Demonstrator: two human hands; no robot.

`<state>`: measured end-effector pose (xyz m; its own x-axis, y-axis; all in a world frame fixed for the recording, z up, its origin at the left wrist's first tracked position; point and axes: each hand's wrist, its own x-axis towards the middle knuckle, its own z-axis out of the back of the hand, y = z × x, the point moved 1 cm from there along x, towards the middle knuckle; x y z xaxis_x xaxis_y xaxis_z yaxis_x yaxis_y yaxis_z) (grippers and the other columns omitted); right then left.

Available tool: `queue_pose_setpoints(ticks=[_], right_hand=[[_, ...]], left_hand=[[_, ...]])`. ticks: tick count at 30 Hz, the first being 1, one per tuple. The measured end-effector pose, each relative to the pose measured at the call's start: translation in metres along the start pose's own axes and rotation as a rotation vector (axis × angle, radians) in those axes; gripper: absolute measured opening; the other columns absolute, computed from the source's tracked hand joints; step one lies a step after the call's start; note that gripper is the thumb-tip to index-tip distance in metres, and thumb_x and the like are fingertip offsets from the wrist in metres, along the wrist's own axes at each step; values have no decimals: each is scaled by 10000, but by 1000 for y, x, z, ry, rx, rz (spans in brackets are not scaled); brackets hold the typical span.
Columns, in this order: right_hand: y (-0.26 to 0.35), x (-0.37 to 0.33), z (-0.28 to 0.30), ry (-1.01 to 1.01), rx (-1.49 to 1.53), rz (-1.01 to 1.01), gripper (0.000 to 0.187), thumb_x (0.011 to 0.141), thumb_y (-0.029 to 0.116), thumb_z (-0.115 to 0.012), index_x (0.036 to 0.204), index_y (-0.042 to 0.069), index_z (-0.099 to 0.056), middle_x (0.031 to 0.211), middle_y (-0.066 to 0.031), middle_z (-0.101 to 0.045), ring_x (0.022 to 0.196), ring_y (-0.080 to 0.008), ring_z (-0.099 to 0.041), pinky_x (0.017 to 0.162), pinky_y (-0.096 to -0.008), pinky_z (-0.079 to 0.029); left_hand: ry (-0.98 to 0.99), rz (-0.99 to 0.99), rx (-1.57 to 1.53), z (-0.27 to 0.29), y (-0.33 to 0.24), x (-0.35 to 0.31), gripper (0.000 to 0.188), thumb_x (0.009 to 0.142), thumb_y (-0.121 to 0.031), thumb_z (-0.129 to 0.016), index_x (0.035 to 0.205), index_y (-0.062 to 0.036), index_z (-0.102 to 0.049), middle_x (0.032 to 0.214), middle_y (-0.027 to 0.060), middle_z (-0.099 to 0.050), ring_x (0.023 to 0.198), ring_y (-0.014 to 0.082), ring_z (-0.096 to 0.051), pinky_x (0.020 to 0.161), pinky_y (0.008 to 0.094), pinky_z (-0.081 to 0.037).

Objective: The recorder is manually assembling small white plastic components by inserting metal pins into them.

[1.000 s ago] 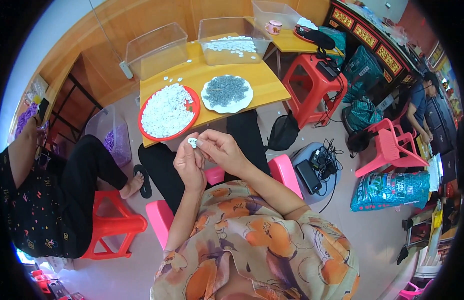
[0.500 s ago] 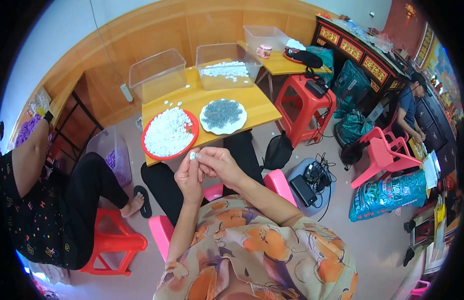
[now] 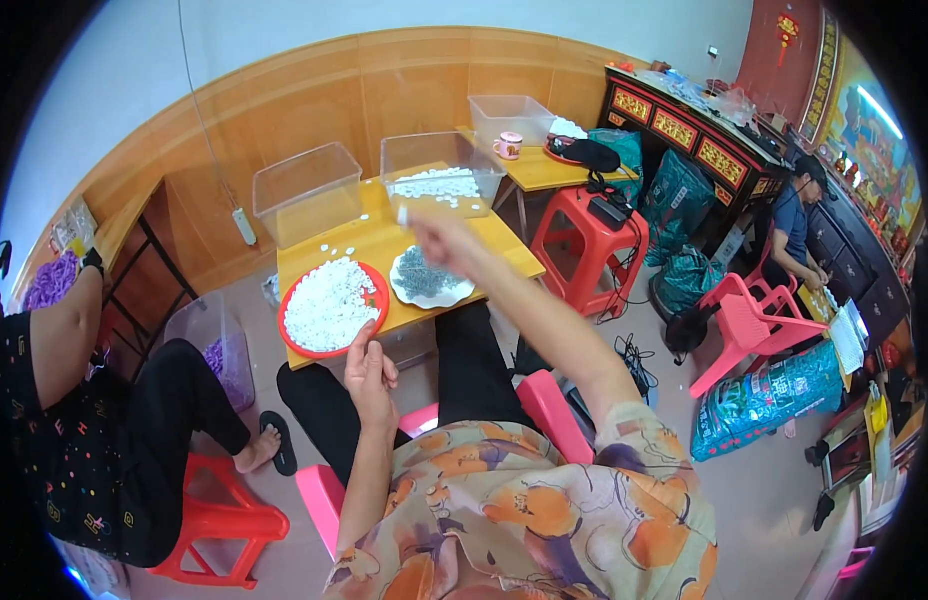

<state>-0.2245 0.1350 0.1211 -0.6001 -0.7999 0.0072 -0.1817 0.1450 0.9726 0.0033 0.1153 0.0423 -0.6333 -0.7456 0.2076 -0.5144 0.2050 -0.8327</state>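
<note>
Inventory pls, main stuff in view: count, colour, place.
Tables: at least three, yellow and brown, ahead and left
Clear bins: four, colourless, three ahead, one left with purple items
Red tray: one, front table, heaped with white pieces
Plate: one, white, right of tray, grey pieces on it
Mug: one, pink, farther table
Stools: at least two, red, left and right
Bags: several, green, right
Co-workers: two, dark clothes, left and far right
Left hand: one, bare, near tray
Right hand: one, bare, over front table, white piece at fingertips, blurred

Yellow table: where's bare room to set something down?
Bare: yellow table between red plate and clear bins, bar a few white pieces; also its right corner, though the right forearm covers part. Crowded: both heaped plates; the right hand partly hides the white plate.
</note>
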Motion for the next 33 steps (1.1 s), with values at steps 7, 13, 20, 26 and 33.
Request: queue_pose_setpoints(ticks=[7, 13, 20, 26, 33], right_hand=[[-20, 5, -17, 31, -232, 80, 220, 814, 245, -587, 738, 41, -618, 520, 0, -490, 393, -56, -357, 365, -217, -247], [-139, -67, -14, 106, -191, -234, 236, 847, 246, -574, 736, 41, -614, 504, -5, -503, 373, -56, -371, 355, -201, -253], [-133, -54, -11, 66, -234, -188, 209, 840, 221, -576, 740, 41, -614, 534, 0, -522, 406, -52, -392, 374, -189, -269], [-127, 17, -8, -36, -822, 307, 181, 726, 204, -616, 662, 40, -659, 618, -129, -614, 572, -229, -610, 548, -348, -466], [-139, 94, -26, -40, -1234, 390, 111, 692, 170, -627, 718, 78, -682, 720, -145, -616, 680, -321, -610, 600, -410, -480]], left_hand=[[-92, 9, 1, 8, 2, 3, 198, 919, -171, -484, 988, -14, -581, 539, -39, -419, 461, 20, -361, 420, 158, -249], [-128, 23, -4, 8, -2, 5, 179, 913, -177, -492, 935, -17, -569, 522, -37, -404, 452, 24, -340, 424, 166, -244], [-200, 36, -15, 24, 4, 13, 181, 920, -179, -473, 922, -18, -556, 527, -34, -398, 448, 20, -333, 418, 168, -242], [-295, 60, -56, 38, -1, 23, 191, 924, -187, -466, 916, -19, -556, 523, -33, -396, 441, 21, -321, 402, 166, -233], [-357, 65, -36, 56, 0, 35, 186, 927, -192, -460, 885, -32, -546, 513, -30, -386, 431, 23, -308, 391, 169, -213]])
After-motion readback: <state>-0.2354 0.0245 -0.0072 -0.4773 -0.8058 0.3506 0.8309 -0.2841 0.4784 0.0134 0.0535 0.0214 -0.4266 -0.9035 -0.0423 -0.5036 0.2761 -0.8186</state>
